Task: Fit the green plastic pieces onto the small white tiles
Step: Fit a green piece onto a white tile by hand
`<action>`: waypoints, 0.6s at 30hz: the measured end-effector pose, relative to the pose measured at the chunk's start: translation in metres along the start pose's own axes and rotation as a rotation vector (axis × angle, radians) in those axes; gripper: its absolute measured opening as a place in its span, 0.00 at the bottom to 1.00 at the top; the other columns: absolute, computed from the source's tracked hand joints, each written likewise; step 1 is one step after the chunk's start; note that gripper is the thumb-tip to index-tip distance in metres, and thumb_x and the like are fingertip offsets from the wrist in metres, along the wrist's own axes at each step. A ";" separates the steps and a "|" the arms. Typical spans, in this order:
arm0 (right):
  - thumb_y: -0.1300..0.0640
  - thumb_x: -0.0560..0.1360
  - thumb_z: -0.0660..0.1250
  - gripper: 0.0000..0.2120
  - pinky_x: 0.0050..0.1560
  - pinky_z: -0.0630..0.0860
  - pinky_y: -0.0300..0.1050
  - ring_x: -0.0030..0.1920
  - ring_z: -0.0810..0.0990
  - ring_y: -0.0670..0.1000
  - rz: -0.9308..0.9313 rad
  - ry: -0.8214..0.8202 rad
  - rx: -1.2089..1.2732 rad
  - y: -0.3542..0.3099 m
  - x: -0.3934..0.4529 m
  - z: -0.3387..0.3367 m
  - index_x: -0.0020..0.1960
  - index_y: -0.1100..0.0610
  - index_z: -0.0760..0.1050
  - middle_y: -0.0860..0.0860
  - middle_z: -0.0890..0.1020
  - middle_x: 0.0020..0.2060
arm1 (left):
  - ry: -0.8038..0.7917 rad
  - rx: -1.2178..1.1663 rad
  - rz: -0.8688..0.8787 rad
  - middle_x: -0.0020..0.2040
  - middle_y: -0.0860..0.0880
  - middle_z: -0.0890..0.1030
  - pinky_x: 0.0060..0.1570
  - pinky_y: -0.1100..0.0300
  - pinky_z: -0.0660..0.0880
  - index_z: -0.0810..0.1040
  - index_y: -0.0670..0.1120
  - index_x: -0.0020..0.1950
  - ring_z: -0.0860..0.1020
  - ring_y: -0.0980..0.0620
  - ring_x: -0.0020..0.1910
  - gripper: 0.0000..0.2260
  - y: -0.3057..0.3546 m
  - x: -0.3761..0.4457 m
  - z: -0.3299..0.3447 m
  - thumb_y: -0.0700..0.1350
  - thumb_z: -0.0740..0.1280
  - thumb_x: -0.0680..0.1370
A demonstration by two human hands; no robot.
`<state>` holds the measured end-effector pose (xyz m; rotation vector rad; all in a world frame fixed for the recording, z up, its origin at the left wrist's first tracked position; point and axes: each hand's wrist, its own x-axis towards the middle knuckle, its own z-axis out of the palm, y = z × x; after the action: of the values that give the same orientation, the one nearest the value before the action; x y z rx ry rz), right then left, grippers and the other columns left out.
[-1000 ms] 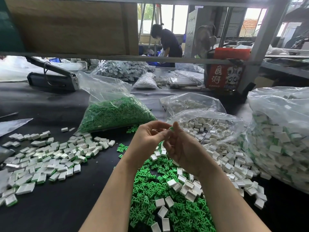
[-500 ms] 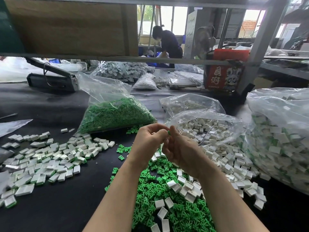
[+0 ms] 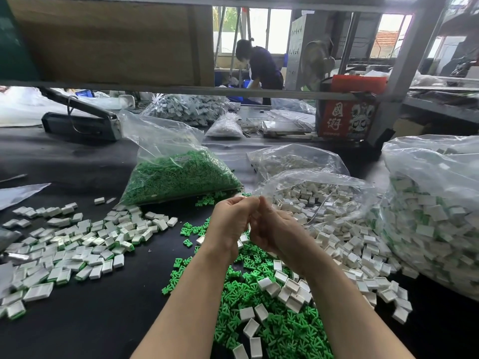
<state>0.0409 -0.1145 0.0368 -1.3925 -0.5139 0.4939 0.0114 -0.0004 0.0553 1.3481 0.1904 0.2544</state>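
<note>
Right now both hands meet above the bench (image 3: 77, 330), fingertips touching: the left hand (image 3: 231, 223) and right hand (image 3: 274, 233) are curled, each grip pinching a small part between them, too hidden to name. Loose green plastic pieces (image 3: 272, 330) lie directly below the wrists, white tiles (image 3: 334, 229) just to the right, nearer the right hand; finished tiles (image 3: 64, 244) spread to the left. I judge the pressing happens along the line between the hands. A red box (image 3: 347, 120) shows Chinese characters; I cannot read them surely.
</note>
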 end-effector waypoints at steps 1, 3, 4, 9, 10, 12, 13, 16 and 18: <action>0.36 0.77 0.58 0.23 0.25 0.63 0.35 0.26 0.69 0.44 0.004 0.004 0.005 0.000 0.000 0.000 0.36 0.53 0.73 0.48 0.71 0.27 | 0.012 0.000 -0.003 0.24 0.51 0.73 0.25 0.65 0.68 0.74 0.44 0.31 0.69 0.57 0.22 0.13 0.000 0.000 0.001 0.38 0.66 0.76; 0.36 0.75 0.60 0.22 0.26 0.62 0.35 0.27 0.68 0.45 0.005 0.016 0.034 0.002 0.000 0.001 0.36 0.53 0.74 0.49 0.70 0.28 | 0.035 -0.008 -0.009 0.23 0.50 0.72 0.24 0.66 0.67 0.73 0.44 0.31 0.68 0.56 0.21 0.13 -0.001 0.000 0.003 0.37 0.66 0.75; 0.36 0.74 0.61 0.22 0.26 0.62 0.36 0.27 0.68 0.45 0.001 0.024 0.047 0.002 0.000 0.002 0.37 0.54 0.74 0.49 0.70 0.28 | 0.049 -0.012 -0.011 0.23 0.50 0.71 0.23 0.67 0.67 0.73 0.44 0.30 0.68 0.56 0.20 0.13 -0.002 0.000 0.005 0.37 0.66 0.75; 0.35 0.72 0.60 0.25 0.28 0.60 0.37 0.28 0.66 0.45 0.019 0.054 0.058 0.005 0.001 0.009 0.49 0.58 0.72 0.49 0.69 0.30 | 0.097 -0.114 -0.064 0.22 0.51 0.69 0.21 0.66 0.64 0.79 0.39 0.38 0.65 0.55 0.19 0.05 -0.007 0.000 0.011 0.38 0.66 0.73; 0.36 0.72 0.60 0.25 0.28 0.61 0.37 0.28 0.66 0.45 0.027 0.059 0.066 0.005 0.001 0.010 0.50 0.58 0.72 0.49 0.69 0.30 | 0.110 -0.135 -0.081 0.21 0.51 0.70 0.21 0.67 0.63 0.81 0.36 0.42 0.65 0.55 0.18 0.06 -0.009 0.000 0.013 0.38 0.67 0.73; 0.37 0.72 0.61 0.25 0.29 0.61 0.38 0.28 0.65 0.45 0.042 0.060 0.075 0.005 0.000 0.011 0.50 0.59 0.70 0.50 0.68 0.30 | 0.133 -0.152 -0.095 0.22 0.50 0.73 0.19 0.68 0.63 0.82 0.34 0.44 0.66 0.56 0.17 0.07 -0.010 -0.001 0.014 0.37 0.67 0.72; 0.37 0.72 0.61 0.24 0.30 0.61 0.38 0.28 0.65 0.45 0.050 0.058 0.077 0.004 0.000 0.011 0.50 0.59 0.70 0.50 0.68 0.31 | 0.138 -0.158 -0.095 0.24 0.47 0.75 0.19 0.68 0.62 0.82 0.34 0.43 0.66 0.56 0.17 0.07 -0.011 -0.001 0.015 0.36 0.67 0.71; 0.40 0.73 0.62 0.20 0.28 0.61 0.37 0.28 0.65 0.45 0.081 0.068 0.095 0.004 -0.001 0.012 0.45 0.59 0.70 0.50 0.67 0.30 | 0.145 -0.175 -0.121 0.37 0.38 0.80 0.19 0.67 0.62 0.81 0.37 0.39 0.65 0.56 0.17 0.05 -0.011 -0.002 0.014 0.36 0.66 0.72; 0.43 0.77 0.62 0.18 0.27 0.59 0.37 0.27 0.64 0.45 0.099 0.093 0.095 0.005 0.000 0.014 0.40 0.57 0.70 0.50 0.67 0.29 | 0.151 -0.179 -0.145 0.38 0.38 0.79 0.19 0.68 0.60 0.81 0.33 0.43 0.63 0.57 0.17 0.07 -0.012 -0.001 0.013 0.36 0.65 0.73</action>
<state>0.0319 -0.1030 0.0332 -1.3469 -0.3430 0.5238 0.0151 -0.0152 0.0467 1.1320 0.3815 0.2448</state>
